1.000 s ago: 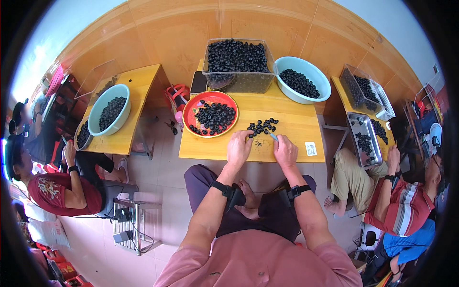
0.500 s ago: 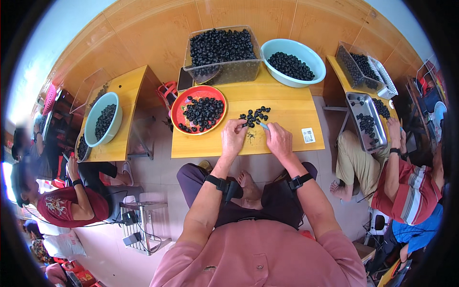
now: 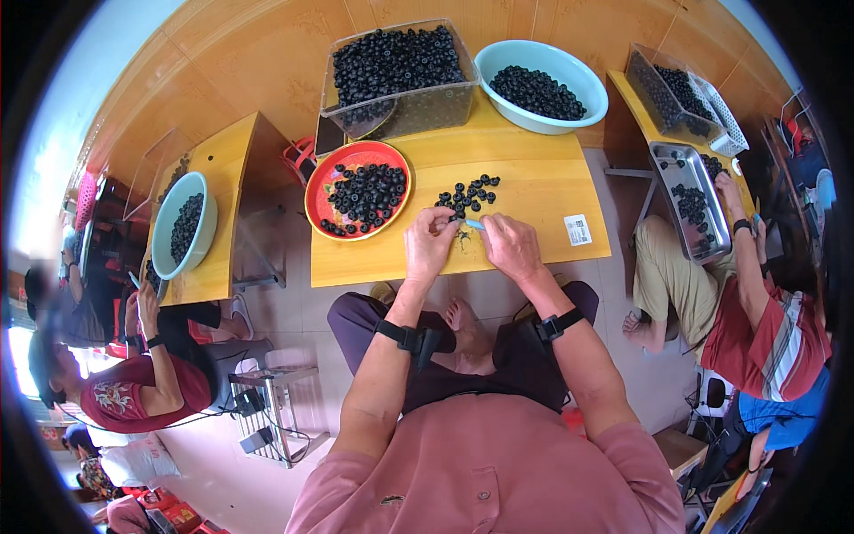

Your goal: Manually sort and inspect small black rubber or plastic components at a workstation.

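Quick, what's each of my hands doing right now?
Left hand: closed, pinching a small black piece.
Right hand: closed, holding a light-blue tool.

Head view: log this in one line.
left hand: pinching small black piece; right hand: gripping slim light-blue tool; beyond: loose round black pieces on yellow wooden table

Near tabletop [image 3: 534, 191] — smooth yellow wood, slight sheen. Bin [image 3: 436, 114]: clear glossy plastic. Basin [image 3: 593, 80]: smooth pale-blue plastic. Plate [image 3: 314, 194]: glossy red. Round black pieces [image 3: 371, 191]: shiny. Side tray [image 3: 689, 175] — bright metal. Shirt [image 3: 418, 454]: matt pink cloth.
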A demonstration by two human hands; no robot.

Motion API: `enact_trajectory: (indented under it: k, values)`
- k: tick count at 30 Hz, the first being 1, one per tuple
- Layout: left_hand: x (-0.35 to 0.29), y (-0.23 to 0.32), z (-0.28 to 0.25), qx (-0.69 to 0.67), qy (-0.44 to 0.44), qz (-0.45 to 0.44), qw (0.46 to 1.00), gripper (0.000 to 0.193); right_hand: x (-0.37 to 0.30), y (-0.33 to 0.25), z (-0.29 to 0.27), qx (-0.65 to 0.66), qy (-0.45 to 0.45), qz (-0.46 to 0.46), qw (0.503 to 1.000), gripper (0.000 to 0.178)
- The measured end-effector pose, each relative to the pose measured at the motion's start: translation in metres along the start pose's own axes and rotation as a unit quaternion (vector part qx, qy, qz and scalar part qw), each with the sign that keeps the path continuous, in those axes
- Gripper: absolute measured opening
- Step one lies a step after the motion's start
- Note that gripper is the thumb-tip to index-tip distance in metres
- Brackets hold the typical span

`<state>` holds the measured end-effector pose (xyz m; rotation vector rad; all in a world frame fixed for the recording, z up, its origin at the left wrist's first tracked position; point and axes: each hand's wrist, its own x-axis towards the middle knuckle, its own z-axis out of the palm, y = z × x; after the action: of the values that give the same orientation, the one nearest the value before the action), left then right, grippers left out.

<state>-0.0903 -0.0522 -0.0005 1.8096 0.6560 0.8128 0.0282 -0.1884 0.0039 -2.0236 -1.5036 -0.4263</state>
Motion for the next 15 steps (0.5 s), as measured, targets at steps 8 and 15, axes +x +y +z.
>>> enact_trajectory:
  k: [8, 15]
  values:
    - [-0.0005, 0.0014, 0.0001, 0.029, -0.020, 0.048, 0.998, 0.023, 0.0015, -0.0020, -0.0016, 0.005, 0.012, 0.001, 1.000, 0.009]
    - [-0.0021, 0.0037, 0.0022, 0.012, -0.024, 0.059, 0.998, 0.026, 0.0008, -0.0031, -0.0014, 0.002, 0.017, -0.006, 1.000, 0.008]
